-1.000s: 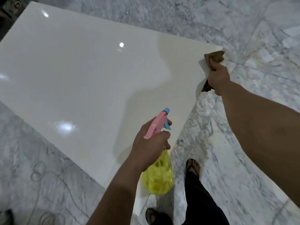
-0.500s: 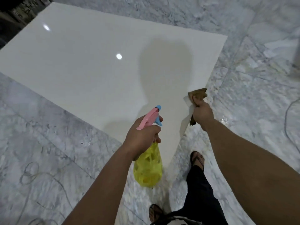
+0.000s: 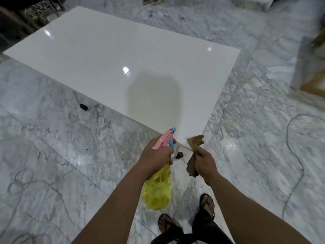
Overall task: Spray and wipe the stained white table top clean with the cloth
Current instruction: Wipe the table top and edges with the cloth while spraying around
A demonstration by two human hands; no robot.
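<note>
Nearest, two sandalled feet (image 3: 207,205) stand on the grey marble floor (image 3: 52,155). Just beyond, the left hand (image 3: 156,159) grips a spray bottle (image 3: 157,191) with a yellow body and pink trigger, and the right hand (image 3: 204,162) clutches a crumpled brown cloth (image 3: 194,152); the hands are near each other but apart, over the near corner of the glossy white surface (image 3: 105,67). Farther on, the surface reflects ceiling lights. A cable (image 3: 290,155) trails across the floor at right, a small dark plug (image 3: 83,106) lies at left, and wooden furniture (image 3: 314,81) stands at the far right.
</note>
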